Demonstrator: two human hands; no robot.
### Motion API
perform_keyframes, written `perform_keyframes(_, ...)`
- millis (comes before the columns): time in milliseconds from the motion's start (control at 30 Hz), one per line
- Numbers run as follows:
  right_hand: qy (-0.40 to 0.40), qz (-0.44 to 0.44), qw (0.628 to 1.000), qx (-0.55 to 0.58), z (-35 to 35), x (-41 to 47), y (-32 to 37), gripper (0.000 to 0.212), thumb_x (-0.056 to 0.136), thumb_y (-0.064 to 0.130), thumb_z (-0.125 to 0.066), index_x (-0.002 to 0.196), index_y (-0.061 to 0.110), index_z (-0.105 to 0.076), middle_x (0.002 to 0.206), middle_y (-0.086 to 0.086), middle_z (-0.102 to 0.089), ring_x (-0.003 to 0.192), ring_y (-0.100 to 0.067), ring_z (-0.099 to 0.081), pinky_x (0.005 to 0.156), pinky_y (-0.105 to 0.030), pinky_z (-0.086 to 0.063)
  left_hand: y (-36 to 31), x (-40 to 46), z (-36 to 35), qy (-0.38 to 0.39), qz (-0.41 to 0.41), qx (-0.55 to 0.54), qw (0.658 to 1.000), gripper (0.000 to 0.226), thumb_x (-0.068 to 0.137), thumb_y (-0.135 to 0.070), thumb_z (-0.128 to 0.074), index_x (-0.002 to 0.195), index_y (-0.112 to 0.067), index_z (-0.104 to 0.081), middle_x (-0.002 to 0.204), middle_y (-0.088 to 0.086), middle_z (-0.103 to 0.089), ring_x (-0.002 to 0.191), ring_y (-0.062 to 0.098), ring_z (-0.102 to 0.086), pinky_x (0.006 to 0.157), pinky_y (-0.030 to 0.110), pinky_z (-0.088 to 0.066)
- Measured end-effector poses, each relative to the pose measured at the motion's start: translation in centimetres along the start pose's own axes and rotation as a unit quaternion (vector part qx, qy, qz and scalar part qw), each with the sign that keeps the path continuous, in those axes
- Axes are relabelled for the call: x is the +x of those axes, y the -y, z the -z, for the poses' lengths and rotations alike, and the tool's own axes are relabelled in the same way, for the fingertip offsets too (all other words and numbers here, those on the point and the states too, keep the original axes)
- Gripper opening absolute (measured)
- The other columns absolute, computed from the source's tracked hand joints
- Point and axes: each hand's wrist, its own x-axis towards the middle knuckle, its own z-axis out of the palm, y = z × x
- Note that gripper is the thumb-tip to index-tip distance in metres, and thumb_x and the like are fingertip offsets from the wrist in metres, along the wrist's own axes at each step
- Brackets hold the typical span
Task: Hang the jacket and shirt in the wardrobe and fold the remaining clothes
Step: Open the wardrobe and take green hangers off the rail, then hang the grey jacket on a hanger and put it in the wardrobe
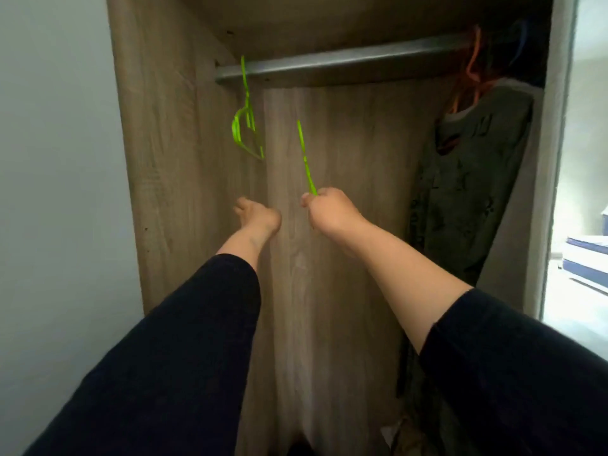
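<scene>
Inside the wardrobe (345,133), the right hand (332,210) pinches a green hanger (306,159) below the rail (345,60); the left hand (258,217) reaches loosely, holding nothing (another green hanger (245,126) hangs far left; a dark garment (470,179) right).

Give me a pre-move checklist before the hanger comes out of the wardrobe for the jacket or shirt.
1. Right hand closed on a green hanger: ok.
2. That hanger is off the rail: ok, its top end sits below the rail.
3. Left hand free: ok, it holds nothing, fingers loosely curled near the side panel.
4. Spare hanger on the rail: ok, it hangs at the left end.
5. Room on the rail: ok, the middle is bare; a dark garment hangs at the right end.
6. Jacket and shirt within reach: cannot tell, neither is in view.
</scene>
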Motion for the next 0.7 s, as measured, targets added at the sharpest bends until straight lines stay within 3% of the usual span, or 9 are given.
perform_keyframes(100,0.088,-0.013,0.995,0.04,1.1,-3.0,-0.6,0.022,0.096,0.016,-0.041,0.095,0.009,-0.062,0.056,-0.006,-0.045,0.053,-0.021,-0.039,0.047,-0.025,-0.028,2.5,-2.1,-1.7,0.05,-0.015,0.02,0.998,0.065,0.095,-0.018,-0.051,0.149,-0.006,-0.018,0.155,0.016,-0.019,0.141,0.028,-0.025,0.111,0.028,-0.022)
perform_keyframes(233,0.167,-0.022,0.978,0.125,3.4,-8.6,-1.6,0.023,0.096,0.014,-0.041,0.08,0.018,-0.057,0.026,0.008,-0.035,0.048,-0.013,-0.034,0.049,-0.024,-0.026,6.2,-5.9,-2.9,0.092,-0.008,0.029,0.995,0.078,0.085,-0.034,-0.064,0.148,-0.01,-0.025,0.153,0.017,-0.027,0.141,0.029,-0.028,0.115,0.038,-0.026)
perform_keyframes(333,0.239,-0.028,0.952,0.189,5.6,-12.3,-2.8,0.019,0.097,0.017,-0.041,0.093,0.013,-0.059,0.035,0.004,-0.033,0.045,-0.011,-0.031,0.048,-0.024,-0.026,11.0,-6.3,-3.8,0.06,-0.002,0.062,0.996,0.068,0.068,-0.045,-0.064,0.129,-0.019,-0.05,0.131,0.013,-0.056,0.121,0.03,-0.054,0.101,0.048,-0.045)
perform_keyframes(433,0.298,-0.031,0.93,0.215,7.9,-15.1,-4.9,0.022,0.098,0.021,-0.04,0.095,0.014,-0.06,0.048,0.0,-0.032,0.046,-0.008,-0.031,0.051,-0.023,-0.029,10.5,-11.5,-1.9,0.022,0.007,0.118,0.993,0.045,0.088,-0.024,-0.057,0.131,-0.015,-0.046,0.133,0.013,-0.053,0.124,0.033,-0.049,0.104,0.046,-0.04)
perform_keyframes(533,0.365,-0.027,0.904,0.222,9.8,-16.9,-7.3,0.025,0.1,0.021,-0.038,0.104,0.012,-0.061,0.051,-0.002,-0.037,0.049,-0.009,-0.033,0.052,-0.024,-0.028,10.4,-16.9,0.7,-0.015,-0.011,0.236,0.972,0.04,0.09,-0.018,-0.053,0.128,-0.01,-0.043,0.132,0.014,-0.047,0.125,0.035,-0.045,0.106,0.053,-0.032)
perform_keyframes(600,0.43,-0.019,0.888,0.162,10.7,-17.7,-8.8,0.028,0.1,0.021,-0.039,0.11,0.011,-0.063,0.057,-0.002,-0.046,0.053,-0.01,-0.035,0.053,-0.025,-0.027,10.6,-20.8,3.0,-0.03,-0.023,0.347,0.937,0.032,0.091,-0.012,-0.044,0.122,-0.004,-0.041,0.128,0.017,-0.043,0.122,0.038,-0.042,0.103,0.056,-0.031)
perform_keyframes(700,0.491,0.008,0.871,-0.033,10.9,-18.5,-10.3,0.028,0.1,0.025,-0.043,0.11,0.013,-0.067,0.066,0.0,-0.052,0.062,-0.014,-0.039,0.052,-0.024,-0.029,11.0,-26.6,6.3,-0.046,-0.033,0.468,0.882,0.033,0.092,-0.018,-0.037,0.117,0.002,-0.042,0.122,0.021,-0.042,0.114,0.041,-0.042,0.092,0.051,-0.036)
